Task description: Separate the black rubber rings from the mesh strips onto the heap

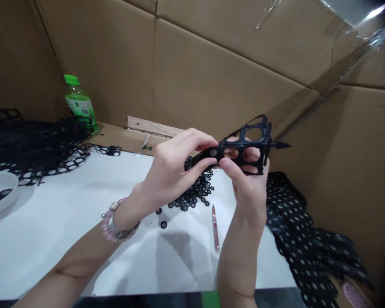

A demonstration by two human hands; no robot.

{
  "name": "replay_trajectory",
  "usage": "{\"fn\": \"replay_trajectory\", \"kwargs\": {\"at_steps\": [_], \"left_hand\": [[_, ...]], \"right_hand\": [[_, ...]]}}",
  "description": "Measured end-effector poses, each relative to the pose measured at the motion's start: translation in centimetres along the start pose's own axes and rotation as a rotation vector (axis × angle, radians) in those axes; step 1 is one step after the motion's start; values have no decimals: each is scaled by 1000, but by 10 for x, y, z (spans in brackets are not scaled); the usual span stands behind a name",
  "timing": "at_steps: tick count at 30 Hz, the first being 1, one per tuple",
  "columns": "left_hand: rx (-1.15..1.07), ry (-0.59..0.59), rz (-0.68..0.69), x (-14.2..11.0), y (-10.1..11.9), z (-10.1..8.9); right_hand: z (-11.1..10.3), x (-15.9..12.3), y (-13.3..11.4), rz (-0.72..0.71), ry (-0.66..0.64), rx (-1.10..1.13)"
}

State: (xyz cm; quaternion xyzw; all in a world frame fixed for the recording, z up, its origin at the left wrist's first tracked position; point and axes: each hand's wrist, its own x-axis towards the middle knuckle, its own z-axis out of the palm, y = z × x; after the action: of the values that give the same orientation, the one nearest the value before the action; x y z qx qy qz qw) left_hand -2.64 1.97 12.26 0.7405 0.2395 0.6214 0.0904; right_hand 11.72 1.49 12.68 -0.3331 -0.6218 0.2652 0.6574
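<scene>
My left hand (171,169) and right hand (247,188) clench one black perforated strip (244,147), fingers closed on it. One green-capped bottle (79,102) stands beyond the desk (51,239).

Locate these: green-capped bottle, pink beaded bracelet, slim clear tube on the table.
green-capped bottle (80,108): head view, on its green label
pink beaded bracelet (107,225): head view, on a bead
slim clear tube (215,227): head view, on its middle
</scene>
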Motion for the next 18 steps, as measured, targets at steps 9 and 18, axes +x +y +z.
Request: {"fn": "replay_trajectory", "kwargs": {"at_steps": [9, 18], "left_hand": [[-118, -29, -85, 1, 6, -2], [-174, 27, -198, 2, 1, 4]], "right_hand": [[-6, -5, 1, 39, 39, 61], [6, -12, -5, -15, 62, -13]]}}
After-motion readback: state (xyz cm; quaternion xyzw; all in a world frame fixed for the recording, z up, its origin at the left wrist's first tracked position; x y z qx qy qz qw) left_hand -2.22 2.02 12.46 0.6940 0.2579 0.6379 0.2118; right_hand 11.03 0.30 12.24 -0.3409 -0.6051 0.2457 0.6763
